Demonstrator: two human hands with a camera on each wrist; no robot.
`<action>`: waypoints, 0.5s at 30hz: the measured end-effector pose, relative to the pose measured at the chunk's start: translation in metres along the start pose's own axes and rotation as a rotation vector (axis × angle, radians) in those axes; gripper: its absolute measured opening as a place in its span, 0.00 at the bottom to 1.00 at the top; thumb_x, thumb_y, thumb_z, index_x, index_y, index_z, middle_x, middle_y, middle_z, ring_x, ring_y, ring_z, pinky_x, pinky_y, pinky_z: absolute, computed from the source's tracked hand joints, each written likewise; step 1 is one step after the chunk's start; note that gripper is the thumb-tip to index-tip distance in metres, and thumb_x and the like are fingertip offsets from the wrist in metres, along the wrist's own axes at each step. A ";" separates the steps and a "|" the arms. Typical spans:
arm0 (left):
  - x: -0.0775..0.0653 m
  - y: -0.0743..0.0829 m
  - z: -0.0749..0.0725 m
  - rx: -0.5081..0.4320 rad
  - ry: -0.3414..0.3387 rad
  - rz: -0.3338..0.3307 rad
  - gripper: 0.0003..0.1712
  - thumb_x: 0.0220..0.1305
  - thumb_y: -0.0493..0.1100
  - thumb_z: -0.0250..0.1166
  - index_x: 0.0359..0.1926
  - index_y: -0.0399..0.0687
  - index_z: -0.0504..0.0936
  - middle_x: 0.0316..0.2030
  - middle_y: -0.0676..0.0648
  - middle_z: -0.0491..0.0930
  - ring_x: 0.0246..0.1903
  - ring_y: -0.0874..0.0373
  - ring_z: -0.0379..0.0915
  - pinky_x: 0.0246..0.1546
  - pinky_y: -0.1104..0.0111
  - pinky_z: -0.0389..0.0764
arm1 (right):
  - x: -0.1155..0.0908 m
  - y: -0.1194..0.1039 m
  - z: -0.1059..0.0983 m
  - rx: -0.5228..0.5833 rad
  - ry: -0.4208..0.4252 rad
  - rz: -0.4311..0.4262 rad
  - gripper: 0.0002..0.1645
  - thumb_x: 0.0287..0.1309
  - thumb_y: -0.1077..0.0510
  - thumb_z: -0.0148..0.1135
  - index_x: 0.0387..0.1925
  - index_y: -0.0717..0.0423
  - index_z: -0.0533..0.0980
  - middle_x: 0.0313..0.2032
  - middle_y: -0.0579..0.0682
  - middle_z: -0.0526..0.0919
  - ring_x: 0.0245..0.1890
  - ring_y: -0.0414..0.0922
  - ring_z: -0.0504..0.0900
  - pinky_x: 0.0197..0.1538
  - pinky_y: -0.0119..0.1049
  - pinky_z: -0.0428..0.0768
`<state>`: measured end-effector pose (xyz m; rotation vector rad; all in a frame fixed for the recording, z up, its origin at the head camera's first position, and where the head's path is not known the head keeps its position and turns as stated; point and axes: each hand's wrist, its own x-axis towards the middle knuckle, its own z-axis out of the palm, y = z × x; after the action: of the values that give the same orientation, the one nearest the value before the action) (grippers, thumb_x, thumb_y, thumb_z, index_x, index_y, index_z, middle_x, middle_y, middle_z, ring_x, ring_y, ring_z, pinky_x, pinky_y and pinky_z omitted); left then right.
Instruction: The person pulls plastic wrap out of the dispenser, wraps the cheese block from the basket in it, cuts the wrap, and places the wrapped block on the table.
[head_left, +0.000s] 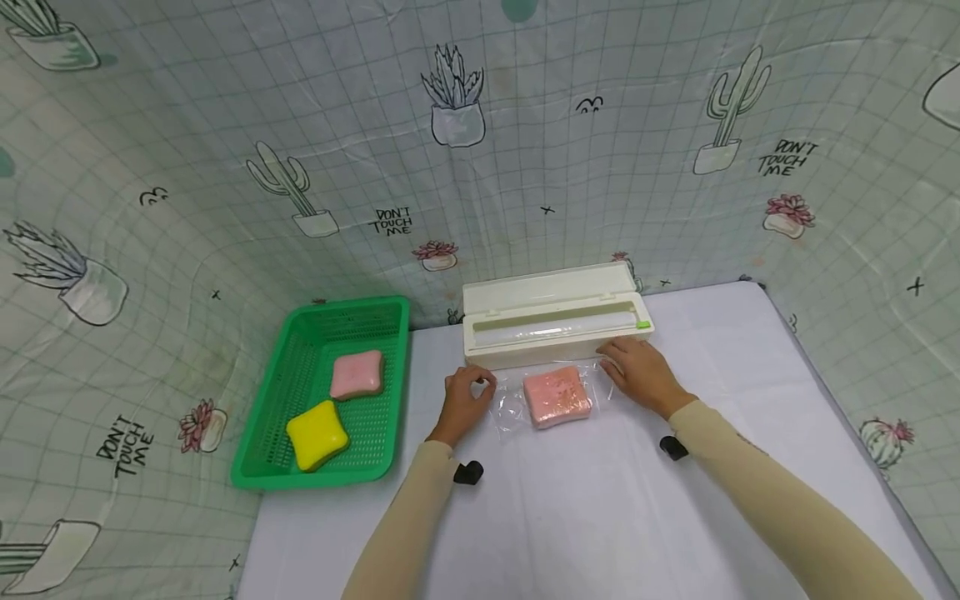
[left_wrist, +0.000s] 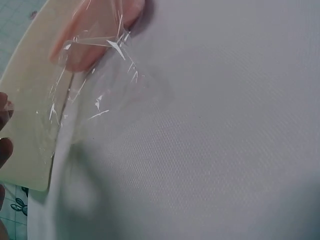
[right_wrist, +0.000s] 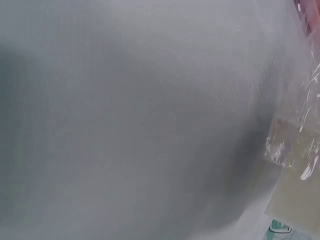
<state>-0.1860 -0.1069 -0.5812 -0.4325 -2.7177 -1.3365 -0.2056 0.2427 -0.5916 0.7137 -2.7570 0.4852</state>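
Observation:
A pink sponge-like block lies on the white tabletop, wrapped in clear cling film whose loose ends spread to both sides. To its left, my left hand pinches the film's end with thumb and curled fingers. On the other side, my right hand has its fingertips on the film's right end, close to the front of the dispenser box. The left wrist view has the crinkled film hanging below the pink block, with fingertips at the left edge. In the right wrist view only the film and a bit of pink appear.
Behind the block stands a white film dispenser, its lid raised and a film roll inside. A green basket at left holds a pink block and a yellow one. Patterned cloth hangs behind.

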 end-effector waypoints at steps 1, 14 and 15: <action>-0.001 -0.001 0.000 -0.011 -0.017 0.005 0.04 0.68 0.31 0.68 0.38 0.44 0.86 0.39 0.45 0.86 0.45 0.48 0.75 0.57 0.53 0.60 | -0.001 0.000 0.000 0.009 -0.027 0.002 0.18 0.72 0.55 0.66 0.54 0.64 0.83 0.52 0.61 0.86 0.55 0.61 0.83 0.61 0.58 0.78; -0.008 0.003 -0.003 -0.064 -0.073 -0.005 0.05 0.67 0.31 0.67 0.40 0.42 0.86 0.40 0.44 0.86 0.46 0.48 0.75 0.60 0.51 0.61 | -0.011 0.003 0.000 0.043 -0.027 0.007 0.20 0.66 0.56 0.71 0.54 0.63 0.83 0.48 0.60 0.85 0.51 0.59 0.83 0.54 0.57 0.80; -0.008 0.003 -0.002 -0.076 -0.070 -0.023 0.04 0.68 0.31 0.67 0.41 0.42 0.86 0.41 0.43 0.86 0.47 0.48 0.75 0.61 0.51 0.60 | -0.011 0.003 -0.001 0.052 -0.036 0.012 0.22 0.66 0.53 0.71 0.55 0.63 0.82 0.51 0.62 0.84 0.53 0.61 0.82 0.55 0.59 0.80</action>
<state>-0.1773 -0.1091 -0.5793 -0.4643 -2.7426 -1.4624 -0.1976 0.2505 -0.5950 0.7253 -2.7932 0.5544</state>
